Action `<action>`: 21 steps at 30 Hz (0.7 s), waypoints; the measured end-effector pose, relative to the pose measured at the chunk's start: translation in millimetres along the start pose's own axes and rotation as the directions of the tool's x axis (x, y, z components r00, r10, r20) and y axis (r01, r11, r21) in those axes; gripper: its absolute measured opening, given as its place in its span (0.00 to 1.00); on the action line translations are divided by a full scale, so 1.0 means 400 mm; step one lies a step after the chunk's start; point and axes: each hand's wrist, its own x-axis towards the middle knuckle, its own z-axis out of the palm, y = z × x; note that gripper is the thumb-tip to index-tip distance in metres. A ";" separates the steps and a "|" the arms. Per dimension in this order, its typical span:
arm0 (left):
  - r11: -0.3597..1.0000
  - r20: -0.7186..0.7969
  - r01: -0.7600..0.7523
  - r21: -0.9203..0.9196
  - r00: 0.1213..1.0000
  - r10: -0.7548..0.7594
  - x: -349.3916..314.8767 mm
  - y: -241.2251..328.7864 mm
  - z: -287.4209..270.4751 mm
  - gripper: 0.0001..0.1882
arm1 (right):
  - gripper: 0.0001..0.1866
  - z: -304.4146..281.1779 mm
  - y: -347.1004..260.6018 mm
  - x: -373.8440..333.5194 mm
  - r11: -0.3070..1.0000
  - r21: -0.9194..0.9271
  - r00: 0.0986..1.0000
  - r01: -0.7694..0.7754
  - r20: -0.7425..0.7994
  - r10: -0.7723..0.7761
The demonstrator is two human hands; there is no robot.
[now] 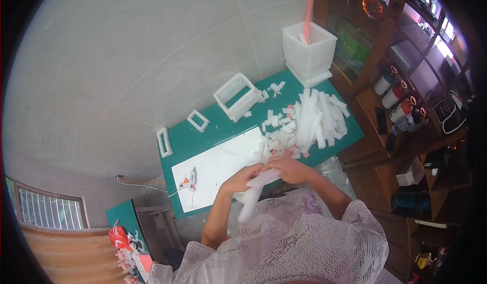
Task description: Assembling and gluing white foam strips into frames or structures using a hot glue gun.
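Above the table's near edge, my left hand (246, 177) and my right hand (290, 169) both grip a piece of white foam strips (264, 177). One strip lies across between my fingers, and another hangs down from it toward my shirt; whether they are stuck together I cannot tell. A white hot glue gun (190, 181) lies on the white board (218, 164), left of my left hand. Just beyond my hands are loose small foam bits (279, 138), white with a few pink. Long white foam strips (313, 116) are piled to their right.
Two small foam frames (198, 120) and a larger open foam frame (237, 97) stand along the back of the green table (200, 144). A square foam bin (310, 53) holding a pink strip stands at the far right corner. Wooden shelves (406, 81) with bottles rise at right.
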 end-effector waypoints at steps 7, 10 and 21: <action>0.997 0.009 0.060 0.041 0.998 -0.060 0.004 0.019 0.003 0.13 | 0.22 -0.036 -0.003 0.004 0.992 -0.129 0.998 0.009 0.068 0.000; 0.997 -0.002 0.070 0.016 0.998 -0.070 0.007 0.023 0.003 0.13 | 0.21 -0.049 0.002 0.010 0.997 -0.075 0.998 0.020 0.060 -0.016; 0.865 -0.490 0.119 -0.488 0.782 -0.385 -0.277 -0.115 -0.065 0.08 | 0.16 -0.444 0.056 -0.226 0.974 0.157 0.400 -0.161 -0.892 0.210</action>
